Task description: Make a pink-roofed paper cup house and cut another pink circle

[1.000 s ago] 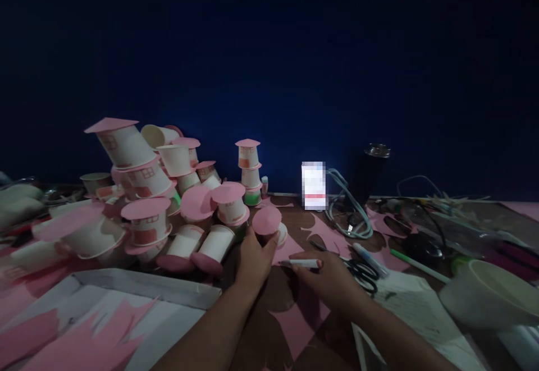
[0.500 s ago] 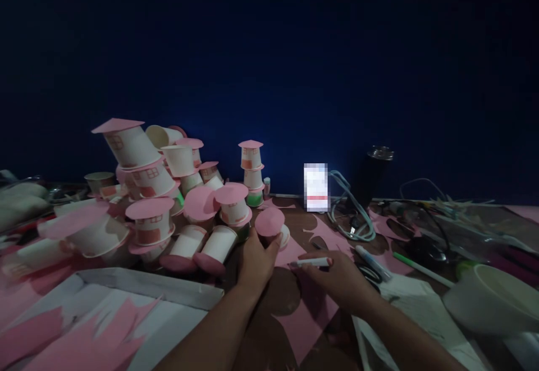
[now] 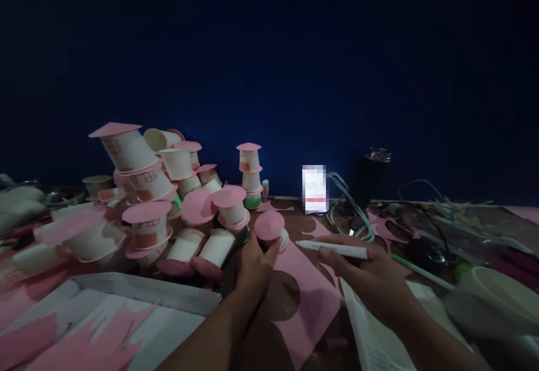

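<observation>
My left hand (image 3: 256, 264) is closed around a pink-topped paper cup (image 3: 269, 225), whose lower part is mostly hidden by the fingers. A small white round thing (image 3: 283, 240) shows just right of the thumb. In my right hand (image 3: 370, 267) lies a white marker (image 3: 337, 247), its tip pointing left toward the cup but apart from it. Pink paper with round cut-outs (image 3: 311, 303) lies beneath and between the hands. To the left, several white paper cups with pink cone tops (image 3: 147, 222) are piled, some with drawn windows and doors.
A three-tier cup tower (image 3: 251, 181) stands against the dark blue wall (image 3: 269, 68). At front left is a white box (image 3: 147, 292) with pink scraps. A blurred bright screen (image 3: 314, 188), a cable (image 3: 366, 219), a dark bottle (image 3: 373, 180) and a large cup (image 3: 497, 303) are to the right.
My right hand has moved right and slightly up, drawing the marker away from the cup. My left hand keeps its hold on the cup. The view has shifted slightly.
</observation>
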The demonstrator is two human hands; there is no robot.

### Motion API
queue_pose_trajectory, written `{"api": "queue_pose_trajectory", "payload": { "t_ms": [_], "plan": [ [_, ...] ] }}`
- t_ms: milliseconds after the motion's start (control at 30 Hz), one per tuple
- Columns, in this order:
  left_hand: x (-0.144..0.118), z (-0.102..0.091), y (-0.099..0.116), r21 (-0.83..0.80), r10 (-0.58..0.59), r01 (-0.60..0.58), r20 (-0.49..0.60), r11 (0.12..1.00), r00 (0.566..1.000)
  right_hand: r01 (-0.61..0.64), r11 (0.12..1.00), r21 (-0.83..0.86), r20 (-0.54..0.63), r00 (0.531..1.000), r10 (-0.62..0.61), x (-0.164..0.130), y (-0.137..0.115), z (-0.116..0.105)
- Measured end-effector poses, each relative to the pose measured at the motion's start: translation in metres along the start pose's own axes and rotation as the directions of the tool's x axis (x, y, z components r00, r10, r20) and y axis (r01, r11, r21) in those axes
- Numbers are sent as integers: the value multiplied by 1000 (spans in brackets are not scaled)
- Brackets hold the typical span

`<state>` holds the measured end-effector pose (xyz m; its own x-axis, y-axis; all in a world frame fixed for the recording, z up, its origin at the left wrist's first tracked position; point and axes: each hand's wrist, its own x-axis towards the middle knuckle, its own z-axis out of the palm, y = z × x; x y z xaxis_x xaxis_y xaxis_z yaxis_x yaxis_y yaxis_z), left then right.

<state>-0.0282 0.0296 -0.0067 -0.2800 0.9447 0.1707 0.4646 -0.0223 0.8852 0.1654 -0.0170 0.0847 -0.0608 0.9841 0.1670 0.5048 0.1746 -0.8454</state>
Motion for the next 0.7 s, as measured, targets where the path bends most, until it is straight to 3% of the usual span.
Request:
{"api": "queue_pose_trajectory", "payload": {
  "t_ms": [133,267,400,700],
  "plan": [
    [1,1,-1,18,-11,11,5,1000,1000,60,998,-35,82,995,-57,-2,0,6],
    [2,1,1,52,-19,19,8,998,1000,8,995,-96,95,995,1,3,19,26],
    [2,1,2,85,-32,31,3,996,999,62,992,-111,130,990,-47,4,32,42],
    [2,2,1,137,-31,31,-1,990,1000,94,986,-139,178,982,-69,4,33,55]
  ]
}}
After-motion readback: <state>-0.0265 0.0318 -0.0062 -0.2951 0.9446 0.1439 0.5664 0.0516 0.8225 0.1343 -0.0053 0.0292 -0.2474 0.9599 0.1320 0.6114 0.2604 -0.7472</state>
